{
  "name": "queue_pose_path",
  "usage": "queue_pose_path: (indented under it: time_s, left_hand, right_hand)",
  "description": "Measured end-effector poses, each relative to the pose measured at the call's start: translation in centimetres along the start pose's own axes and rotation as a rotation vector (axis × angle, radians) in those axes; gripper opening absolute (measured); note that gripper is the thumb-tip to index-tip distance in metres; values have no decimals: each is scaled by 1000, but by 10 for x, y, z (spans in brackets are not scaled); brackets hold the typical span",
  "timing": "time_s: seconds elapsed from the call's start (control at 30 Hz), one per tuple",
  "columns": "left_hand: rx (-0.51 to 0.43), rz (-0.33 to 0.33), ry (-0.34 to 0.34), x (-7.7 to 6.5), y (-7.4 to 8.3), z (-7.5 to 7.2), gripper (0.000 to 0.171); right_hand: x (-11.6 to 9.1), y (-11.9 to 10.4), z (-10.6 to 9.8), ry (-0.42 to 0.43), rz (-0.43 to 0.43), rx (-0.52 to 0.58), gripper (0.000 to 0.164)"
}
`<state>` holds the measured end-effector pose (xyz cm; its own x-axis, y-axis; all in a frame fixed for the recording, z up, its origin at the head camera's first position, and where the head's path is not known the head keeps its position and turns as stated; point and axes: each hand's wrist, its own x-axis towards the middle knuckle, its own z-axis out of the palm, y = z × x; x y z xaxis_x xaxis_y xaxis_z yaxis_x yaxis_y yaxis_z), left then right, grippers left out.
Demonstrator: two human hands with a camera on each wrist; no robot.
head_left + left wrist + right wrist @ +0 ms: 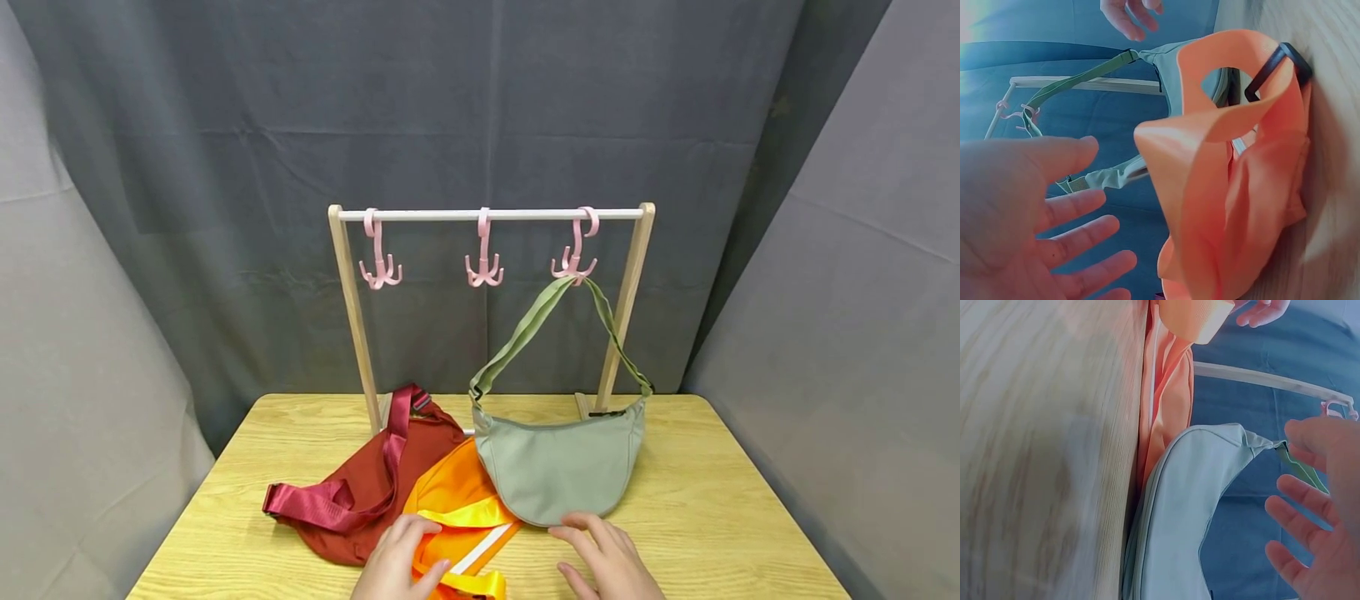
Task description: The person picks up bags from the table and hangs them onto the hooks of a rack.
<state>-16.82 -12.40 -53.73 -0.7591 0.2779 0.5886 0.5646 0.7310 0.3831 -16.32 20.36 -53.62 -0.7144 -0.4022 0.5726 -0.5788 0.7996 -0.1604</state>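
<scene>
A grey-green shoulder bag (pixel 562 467) hangs by its strap from the right pink hook (pixel 575 250), its base low by the table. Left of it lies an orange bag (pixel 450 483) with a yellow-orange strap, and beyond that a dark red bag (pixel 360 483) with a crimson strap. My left hand (pixel 397 558) is over the orange bag's near left part, fingers relaxed and holding nothing; the left wrist view shows its fingers spread beside the orange strap (pixel 1172 150). In front of the green bag, my right hand (pixel 611 558) has loosely bent, parted fingers with nothing between them.
A wooden-legged rack with a white bar (pixel 427 215) stands at the back of the table (pixel 720 517). Two more pink hooks hang on the bar, a left hook (pixel 378 258) and a middle hook (pixel 483 254). Grey curtains (pixel 300 167) enclose the back and sides.
</scene>
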Motion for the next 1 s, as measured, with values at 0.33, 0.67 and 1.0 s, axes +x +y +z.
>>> queue_pose_path:
  time_s: [0.33, 0.67, 1.0]
  left_hand:
    - [-31, -224, -240, 9, 3, -16, 35]
    - [-28, -319, -251, 27, 10, -20, 33]
    - [5, -309, -280, 36, 5, -15, 30]
  right_hand:
    - [16, -3, -1, -7, -105, 11, 55]
    - [44, -9, -9, -39, -152, 48, 48]
    - [66, -15, 1, -40, -177, 70, 41]
